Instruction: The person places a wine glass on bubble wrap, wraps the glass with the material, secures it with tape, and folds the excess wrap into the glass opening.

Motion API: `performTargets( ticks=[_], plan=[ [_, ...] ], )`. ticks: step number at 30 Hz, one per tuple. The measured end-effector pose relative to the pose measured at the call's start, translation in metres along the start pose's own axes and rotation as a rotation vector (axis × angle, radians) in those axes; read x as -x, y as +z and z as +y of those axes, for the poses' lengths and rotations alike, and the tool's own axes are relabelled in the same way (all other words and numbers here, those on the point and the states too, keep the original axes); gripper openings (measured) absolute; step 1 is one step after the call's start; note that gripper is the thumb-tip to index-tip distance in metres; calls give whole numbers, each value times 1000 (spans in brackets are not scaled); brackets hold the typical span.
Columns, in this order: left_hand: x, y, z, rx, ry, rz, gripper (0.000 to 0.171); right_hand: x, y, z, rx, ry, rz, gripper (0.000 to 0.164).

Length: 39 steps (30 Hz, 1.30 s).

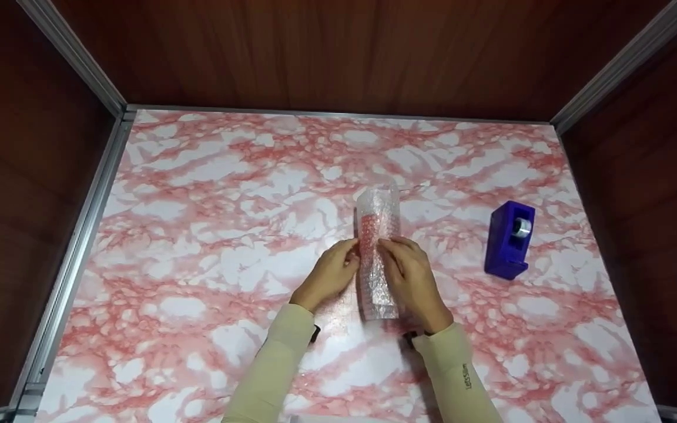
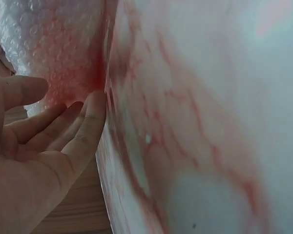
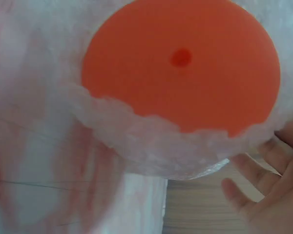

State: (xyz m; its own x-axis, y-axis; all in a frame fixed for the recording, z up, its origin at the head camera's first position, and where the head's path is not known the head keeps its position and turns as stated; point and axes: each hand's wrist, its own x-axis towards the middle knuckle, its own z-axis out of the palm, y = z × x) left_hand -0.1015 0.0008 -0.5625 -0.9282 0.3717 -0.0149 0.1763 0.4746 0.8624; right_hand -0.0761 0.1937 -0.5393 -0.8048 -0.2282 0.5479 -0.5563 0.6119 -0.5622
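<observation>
A roll of clear bubble wrap lies lengthwise on the table, wound round a red-orange object. The right wrist view looks into the roll's end, where the object's flat round orange face has a small dark red spot in its middle. My left hand rests along the roll's left side, fingertips touching the wrap low near the tabletop and thumb apart. From the right, my right hand lays its fingers on the top and side of the wrap, with fairly straight fingers.
A purple-blue tape dispenser with a roll of clear tape stands to the right. The table has a red-and-white marbled top. Dark wood panels and metal rails enclose it. A pale strip shows at the bottom edge.
</observation>
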Motion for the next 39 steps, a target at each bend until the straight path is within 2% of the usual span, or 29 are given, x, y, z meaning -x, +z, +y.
performTargets(
  ticks=[4,9,12,16,20,22,27,34,39],
  plan=[
    [0,-2,2,4,12,46,41,-2,1,-1,70,-43,-11,25],
    [0,-5,7,66,40,68,45,-3,2,-2,88,-35,-17,24],
    [0,-7,11,-4,97,69,52,-3,1,-3,71,-7,-27,24],
    [1,-10,16,-116,170,21,60,-2,-1,-3,29,37,-55,30],
    [-1,-12,20,-197,215,-18,59,-1,-4,-3,-28,53,-81,35],
    [-2,-13,21,-226,212,-23,58,-1,-4,-3,-44,57,-93,35],
    [-4,-13,25,-251,155,-49,59,0,-6,-2,-71,63,-106,35],
    [-6,-12,31,-323,128,-44,59,6,-17,2,-217,122,-99,34],
    [-7,-10,34,-370,112,-39,59,7,-31,7,-197,147,-54,30]
  ],
)
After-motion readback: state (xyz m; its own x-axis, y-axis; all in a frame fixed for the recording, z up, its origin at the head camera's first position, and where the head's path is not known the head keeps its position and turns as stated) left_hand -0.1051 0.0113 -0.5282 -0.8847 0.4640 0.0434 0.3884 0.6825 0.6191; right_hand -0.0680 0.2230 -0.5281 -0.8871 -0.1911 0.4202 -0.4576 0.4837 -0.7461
